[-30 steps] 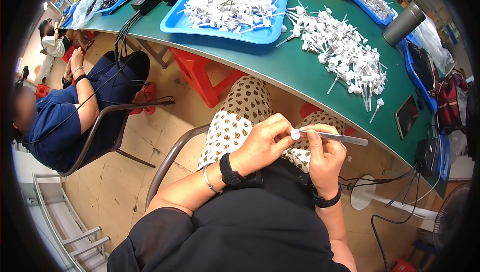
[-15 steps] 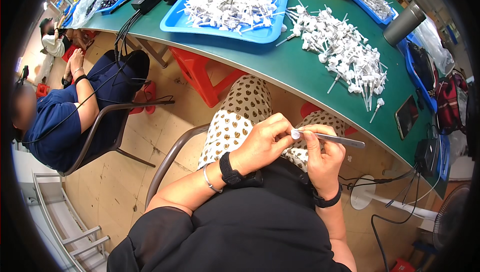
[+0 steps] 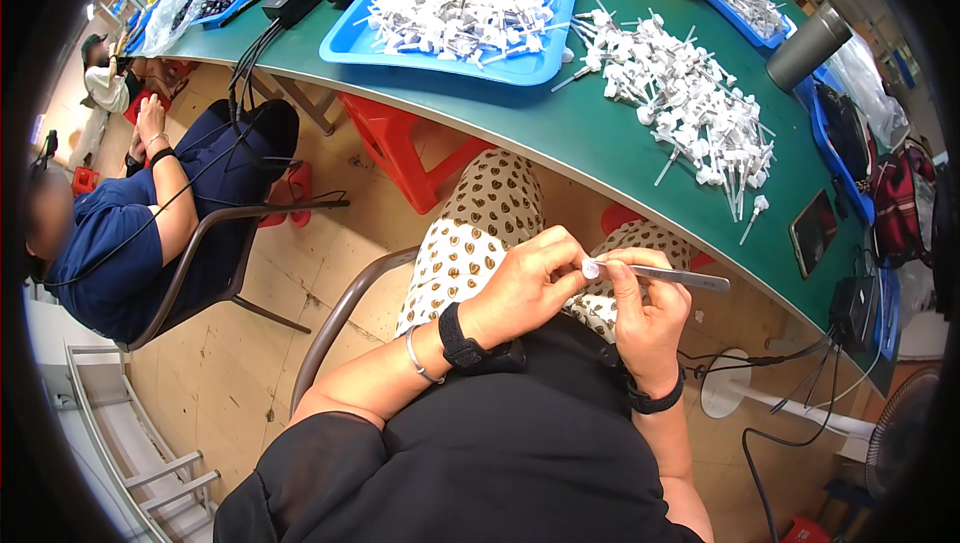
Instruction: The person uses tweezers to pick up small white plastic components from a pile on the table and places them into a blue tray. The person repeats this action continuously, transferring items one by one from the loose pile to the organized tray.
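One rounded white piece [image 3: 590,269] in left fingers [image 3: 548,265], metal tweezers [image 3: 705,281] in right fingers [image 3: 628,288]

Looking steeply down from the wearer's head, a wide fisheye camera takes in the black top [image 3: 520,423] at close range below, the left hand [image 3: 530,278] and right hand [image 3: 652,318] near mid-frame, the green bench [image 3: 570,123] stretching away above and a seated co-worker [image 3: 115,243] at left.

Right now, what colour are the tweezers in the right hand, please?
The tweezers are silver-grey, seen best in the head view.
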`<action>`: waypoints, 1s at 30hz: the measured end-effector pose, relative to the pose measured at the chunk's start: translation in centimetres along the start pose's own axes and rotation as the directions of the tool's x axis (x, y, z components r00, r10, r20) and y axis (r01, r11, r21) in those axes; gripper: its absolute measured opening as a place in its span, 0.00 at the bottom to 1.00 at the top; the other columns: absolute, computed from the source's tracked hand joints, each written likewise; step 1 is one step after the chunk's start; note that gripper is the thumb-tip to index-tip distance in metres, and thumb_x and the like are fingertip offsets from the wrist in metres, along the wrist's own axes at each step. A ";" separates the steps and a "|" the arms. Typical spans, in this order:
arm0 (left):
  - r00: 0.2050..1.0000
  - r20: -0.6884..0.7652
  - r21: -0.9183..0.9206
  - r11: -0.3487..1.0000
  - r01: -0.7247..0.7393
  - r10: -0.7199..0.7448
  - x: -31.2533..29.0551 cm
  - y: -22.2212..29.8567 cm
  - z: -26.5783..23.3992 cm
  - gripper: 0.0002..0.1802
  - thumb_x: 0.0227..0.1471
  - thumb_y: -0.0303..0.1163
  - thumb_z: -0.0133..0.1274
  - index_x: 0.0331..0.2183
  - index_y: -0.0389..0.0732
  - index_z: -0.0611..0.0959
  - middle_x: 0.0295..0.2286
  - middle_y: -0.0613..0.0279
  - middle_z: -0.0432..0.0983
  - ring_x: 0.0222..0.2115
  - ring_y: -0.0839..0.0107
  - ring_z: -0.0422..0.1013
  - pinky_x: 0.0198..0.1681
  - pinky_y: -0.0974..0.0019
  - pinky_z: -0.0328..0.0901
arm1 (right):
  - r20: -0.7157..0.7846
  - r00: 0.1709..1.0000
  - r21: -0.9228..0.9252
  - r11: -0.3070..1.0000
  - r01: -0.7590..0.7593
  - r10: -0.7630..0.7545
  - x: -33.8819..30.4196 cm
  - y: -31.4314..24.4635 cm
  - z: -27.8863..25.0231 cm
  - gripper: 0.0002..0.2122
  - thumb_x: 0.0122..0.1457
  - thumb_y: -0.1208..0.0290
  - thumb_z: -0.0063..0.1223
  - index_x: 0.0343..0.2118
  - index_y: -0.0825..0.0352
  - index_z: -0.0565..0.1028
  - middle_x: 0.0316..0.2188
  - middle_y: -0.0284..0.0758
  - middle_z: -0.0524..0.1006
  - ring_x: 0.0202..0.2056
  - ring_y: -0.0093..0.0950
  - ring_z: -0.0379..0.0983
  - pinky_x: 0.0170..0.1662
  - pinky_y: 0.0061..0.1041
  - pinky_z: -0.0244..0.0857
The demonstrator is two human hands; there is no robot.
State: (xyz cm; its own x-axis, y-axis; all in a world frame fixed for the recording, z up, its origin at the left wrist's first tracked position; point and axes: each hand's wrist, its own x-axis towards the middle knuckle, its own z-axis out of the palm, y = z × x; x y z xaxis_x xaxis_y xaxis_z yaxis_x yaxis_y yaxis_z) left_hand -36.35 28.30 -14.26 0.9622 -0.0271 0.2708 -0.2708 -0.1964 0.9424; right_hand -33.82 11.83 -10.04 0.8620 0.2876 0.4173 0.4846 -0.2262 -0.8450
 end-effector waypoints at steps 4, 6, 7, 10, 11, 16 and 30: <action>1.000 0.009 0.028 0.999 -0.017 0.017 0.0 0.2 -0.1 0.06 0.54 0.26 0.61 0.30 0.36 0.79 0.28 0.60 0.71 0.25 0.65 0.71 0.28 0.64 0.66 | 0.017 0.999 -0.041 0.998 0.037 -0.036 0.1 0.1 0.0 0.02 0.61 0.80 0.58 0.34 0.71 0.79 0.29 0.36 0.80 0.27 0.27 0.76 0.30 0.24 0.69; 1.000 0.012 0.031 0.999 -0.013 0.013 -0.1 0.3 -0.1 0.06 0.54 0.26 0.61 0.30 0.36 0.79 0.28 0.60 0.71 0.26 0.64 0.71 0.29 0.64 0.66 | 0.017 1.000 -0.049 0.999 0.020 -0.019 0.1 -0.1 0.0 0.02 0.61 0.80 0.58 0.34 0.71 0.79 0.28 0.36 0.80 0.27 0.27 0.76 0.31 0.25 0.69; 1.000 0.013 0.029 1.000 -0.007 0.007 -0.1 0.3 -0.1 0.06 0.54 0.26 0.61 0.30 0.36 0.79 0.28 0.60 0.71 0.26 0.64 0.71 0.29 0.64 0.66 | 0.017 1.000 -0.053 0.999 0.012 -0.011 0.1 -0.2 0.0 0.01 0.61 0.80 0.58 0.34 0.71 0.79 0.28 0.36 0.80 0.27 0.27 0.76 0.31 0.25 0.69; 1.000 0.020 0.020 1.000 0.006 -0.006 -0.1 0.3 -0.1 0.06 0.54 0.26 0.61 0.30 0.36 0.79 0.28 0.59 0.71 0.26 0.64 0.71 0.29 0.64 0.67 | 0.030 0.999 -0.081 0.997 0.015 -0.013 0.1 -0.2 0.0 0.01 0.60 0.79 0.58 0.34 0.70 0.79 0.28 0.36 0.79 0.27 0.30 0.75 0.30 0.27 0.69; 1.000 0.024 0.017 1.000 0.009 -0.009 -0.1 0.2 -0.1 0.06 0.54 0.25 0.61 0.30 0.36 0.79 0.28 0.59 0.71 0.26 0.64 0.71 0.29 0.64 0.67 | 0.044 0.998 -0.105 0.993 0.056 -0.051 0.1 -0.2 -0.1 0.01 0.60 0.79 0.58 0.33 0.70 0.78 0.28 0.37 0.79 0.27 0.31 0.75 0.30 0.27 0.68; 0.999 0.039 0.026 0.999 -0.020 0.019 -0.2 0.0 -0.2 0.05 0.53 0.24 0.61 0.30 0.36 0.79 0.28 0.60 0.71 0.27 0.64 0.71 0.30 0.64 0.67 | 0.170 0.976 -0.197 0.966 0.169 -0.136 0.6 -0.9 -0.6 0.01 0.59 0.79 0.58 0.32 0.70 0.77 0.28 0.37 0.79 0.26 0.35 0.74 0.29 0.30 0.68; 0.999 0.000 0.057 0.998 -0.038 0.038 0.2 0.0 -0.7 0.04 0.54 0.22 0.62 0.31 0.34 0.81 0.30 0.62 0.74 0.28 0.74 0.73 0.29 0.71 0.69 | -0.027 0.996 0.124 0.989 -0.077 0.081 -0.5 0.4 0.3 0.05 0.61 0.79 0.60 0.38 0.73 0.79 0.34 0.37 0.81 0.32 0.25 0.77 0.35 0.22 0.71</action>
State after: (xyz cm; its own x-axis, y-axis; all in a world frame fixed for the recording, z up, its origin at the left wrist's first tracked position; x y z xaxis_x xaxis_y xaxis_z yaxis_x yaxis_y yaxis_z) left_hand -36.22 28.95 -14.06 0.9513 -0.0344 0.3065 -0.3050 -0.2506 0.9188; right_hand -34.12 11.87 -10.72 0.9021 0.2428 0.3567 0.3947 -0.1303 -0.9095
